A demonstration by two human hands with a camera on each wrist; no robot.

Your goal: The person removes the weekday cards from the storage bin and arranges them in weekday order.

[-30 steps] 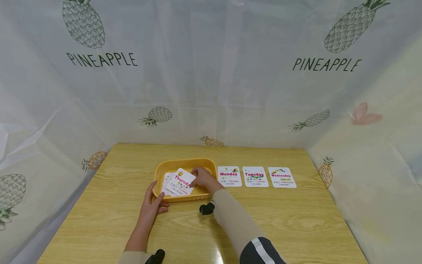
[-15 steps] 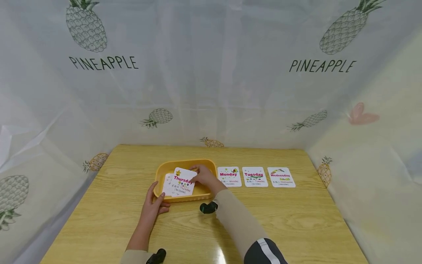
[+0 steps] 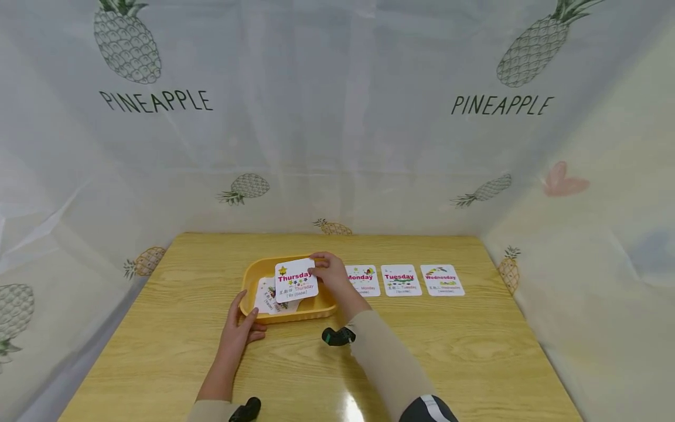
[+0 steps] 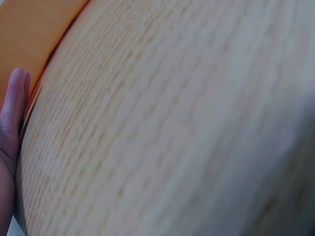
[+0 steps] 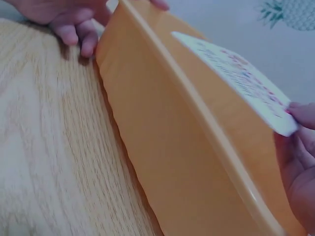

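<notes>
My right hand (image 3: 334,281) pinches the right edge of a white "Thursday" flashcard (image 3: 295,284), thumb on its face. The card is above the yellow plastic tray (image 3: 300,318). In the right wrist view the card (image 5: 241,78) slants over the tray's rim, clear of the floor inside. Below it, other white cards (image 3: 265,298) lie overlapping in the tray, partly hidden. My left hand (image 3: 237,331) holds the tray's near left corner between thumb and index finger, with the remaining fingers low by the table. The left wrist view catches only the thumb side against the tray wall (image 4: 34,34).
Right of the tray, "Monday" (image 3: 364,281), "Tuesday" (image 3: 401,281) and "Wednesday" (image 3: 442,281) cards lie in a row on the wooden table (image 3: 422,346). My right forearm overlaps Monday's left edge. A pineapple-print curtain (image 3: 295,135) hangs behind and at both sides.
My right hand has raised the Thursday card off the pile and turned it upright to face me, uncovering the cards beneath. My left hand stays at the tray corner.
</notes>
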